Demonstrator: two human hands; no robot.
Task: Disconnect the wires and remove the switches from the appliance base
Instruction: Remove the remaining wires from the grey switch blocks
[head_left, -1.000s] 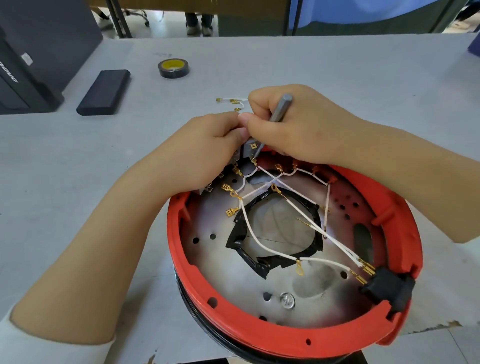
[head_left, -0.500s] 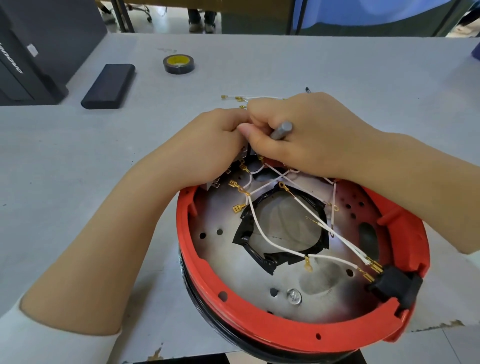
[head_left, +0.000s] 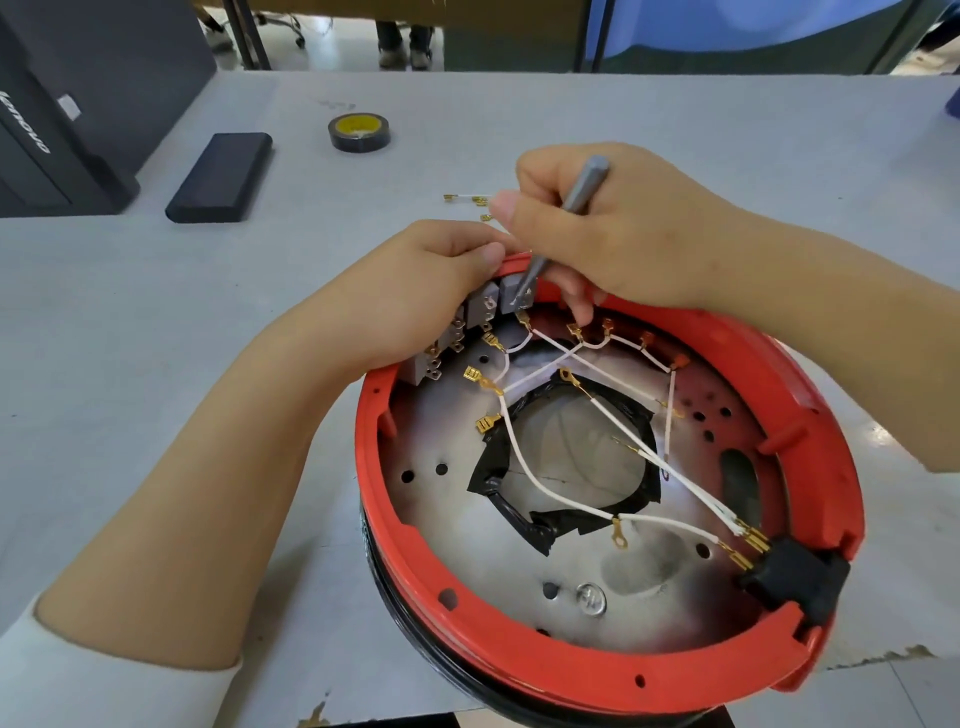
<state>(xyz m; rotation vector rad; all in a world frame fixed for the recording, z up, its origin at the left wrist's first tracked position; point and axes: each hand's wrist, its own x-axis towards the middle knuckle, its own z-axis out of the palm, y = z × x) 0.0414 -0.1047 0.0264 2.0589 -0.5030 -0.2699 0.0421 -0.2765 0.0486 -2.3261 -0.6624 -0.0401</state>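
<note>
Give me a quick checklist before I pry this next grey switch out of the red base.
1. Tool tip on the switch: the grey tool in the right hand meets the grey switch: ok.
2. Left hand grips the red base rim: ok.
3. Wire unplugged from that switch: cannot tell.
4. White wires clear of the tool: not ok, one terminal sits just below.
5. Removed wires set aside on the table: ok.

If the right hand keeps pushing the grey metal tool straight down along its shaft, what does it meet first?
Most likely the grey block switch at the red plastic base's rim: the grey metal tool in the right hand already points at its terminals. Depth is unclear.
</note>
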